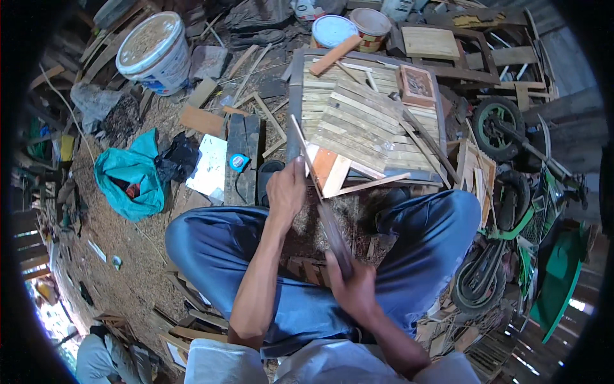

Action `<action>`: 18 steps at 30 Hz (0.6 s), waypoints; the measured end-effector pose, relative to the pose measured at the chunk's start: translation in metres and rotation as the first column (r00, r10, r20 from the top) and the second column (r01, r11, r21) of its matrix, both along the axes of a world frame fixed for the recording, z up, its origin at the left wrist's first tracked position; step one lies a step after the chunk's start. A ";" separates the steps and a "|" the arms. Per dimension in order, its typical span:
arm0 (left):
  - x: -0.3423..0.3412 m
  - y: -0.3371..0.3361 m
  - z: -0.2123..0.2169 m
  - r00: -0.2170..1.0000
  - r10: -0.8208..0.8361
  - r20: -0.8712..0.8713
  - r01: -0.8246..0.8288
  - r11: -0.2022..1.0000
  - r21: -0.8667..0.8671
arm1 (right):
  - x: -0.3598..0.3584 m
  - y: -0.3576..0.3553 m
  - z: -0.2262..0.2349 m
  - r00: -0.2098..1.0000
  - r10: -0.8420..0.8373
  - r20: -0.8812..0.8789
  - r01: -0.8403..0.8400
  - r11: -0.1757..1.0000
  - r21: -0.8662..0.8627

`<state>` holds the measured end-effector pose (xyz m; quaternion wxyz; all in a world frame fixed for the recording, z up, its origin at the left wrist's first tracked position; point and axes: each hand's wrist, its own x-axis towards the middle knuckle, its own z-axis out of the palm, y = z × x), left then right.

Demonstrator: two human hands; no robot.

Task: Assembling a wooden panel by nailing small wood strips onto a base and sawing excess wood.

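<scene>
My left hand (286,191) is closed at the near left corner of the slatted wooden panel, gripping a thin wooden strip (300,137) that slants up past the thumb. Over my lap, my right hand (354,285) is wrapped round a long, dark tool (334,235), blurred by motion; its exact kind cannot be made out. The tool's far end meets the lower end of the strip. Pale slats (358,118) lie side by side on the panel, and an orange-brown wood piece (323,168) rests at its near corner beside a light batten (374,184).
To the left lie a blue tape measure (238,162), a white sheet (208,165) and a teal sack (131,185). A large white bucket (153,51) stands further back. On the panel sits a small wooden box (417,85). A green motorbike (524,230) is at the right.
</scene>
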<state>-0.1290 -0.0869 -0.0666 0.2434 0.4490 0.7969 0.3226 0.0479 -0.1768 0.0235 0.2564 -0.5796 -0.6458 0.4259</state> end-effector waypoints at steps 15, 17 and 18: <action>-0.004 0.002 -0.014 0.992 0.000 0.125 -0.004 0.999 0.035 | -0.016 0.036 -0.013 0.979 0.164 0.120 -0.174 0.982 0.075; 0.000 0.005 -0.009 0.995 0.009 0.095 -0.015 0.997 0.072 | -0.010 0.024 -0.003 0.986 0.145 0.082 -0.151 0.986 0.076; -0.004 0.001 -0.009 0.997 0.029 0.068 -0.034 0.996 0.078 | 0.005 0.000 0.006 0.997 0.068 -0.032 -0.065 0.995 0.082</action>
